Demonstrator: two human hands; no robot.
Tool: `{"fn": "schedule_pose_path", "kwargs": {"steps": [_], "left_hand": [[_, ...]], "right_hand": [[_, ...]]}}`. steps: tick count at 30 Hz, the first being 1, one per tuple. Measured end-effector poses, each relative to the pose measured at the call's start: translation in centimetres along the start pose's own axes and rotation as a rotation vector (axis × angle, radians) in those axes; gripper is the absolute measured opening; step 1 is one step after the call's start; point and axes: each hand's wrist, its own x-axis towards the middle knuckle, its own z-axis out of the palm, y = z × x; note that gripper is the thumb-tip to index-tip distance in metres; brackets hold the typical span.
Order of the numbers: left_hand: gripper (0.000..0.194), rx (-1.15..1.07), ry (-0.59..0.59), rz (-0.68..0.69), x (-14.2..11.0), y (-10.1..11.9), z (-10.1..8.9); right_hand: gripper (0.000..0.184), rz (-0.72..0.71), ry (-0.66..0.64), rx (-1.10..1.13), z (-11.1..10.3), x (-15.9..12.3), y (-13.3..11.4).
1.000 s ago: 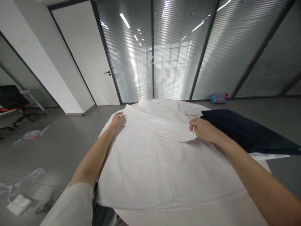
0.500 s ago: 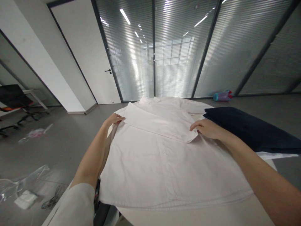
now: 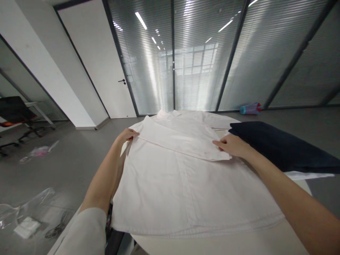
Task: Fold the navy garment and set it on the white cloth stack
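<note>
The left hand pinches the white shirt's folded flap at ten o'clock, the right hand pressing flat at two.

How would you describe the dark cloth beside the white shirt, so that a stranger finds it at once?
On the round white table, a white shirt is spread out. Just past the right hand lies a folded navy cloth, the only dark thing there.
</note>
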Motion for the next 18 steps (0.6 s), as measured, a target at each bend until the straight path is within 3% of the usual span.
{"fn": "schedule_pose_path", "kwargs": {"steps": [3,8,11,12,13,15,17,18], "left_hand": [[0.039,0.037,0.034,-0.004,-0.2,-0.3,0.1],[0.035,0.116,0.101,0.050,-1.1,0.9,0.0],[0.030,0.140,0.138,0.175,-3.5,4.1,0.1],[0.027,0.150,0.083,0.258,-5.0,5.4,0.4],[0.024,0.157,-0.006,0.348,-6.9,6.8,1.0],[0.020,0.231,-0.503,0.655,-11.4,9.0,3.1],[0.029,0.269,-0.954,0.865,-15.7,10.3,6.4],[0.034,0.271,-1.045,0.959,-17.3,10.6,8.3]], "right_hand": [[0.049,0.088,0.031,-0.007,-0.3,-0.1,-0.3],[0.048,0.009,0.006,0.035,0.2,-0.3,-0.2],[0.036,-0.087,0.067,0.426,-0.1,-0.4,-1.1],[0.032,-0.126,0.085,0.638,-0.5,-0.4,-1.8],[0.029,-0.172,0.099,0.862,-1.2,-0.5,-2.7],[0.025,-0.282,0.106,1.229,-2.9,-0.6,-5.1],[0.022,-0.429,0.110,1.402,-5.1,-0.6,-8.2],[0.022,-0.492,0.120,1.425,-6.2,-0.6,-10.0]]}}
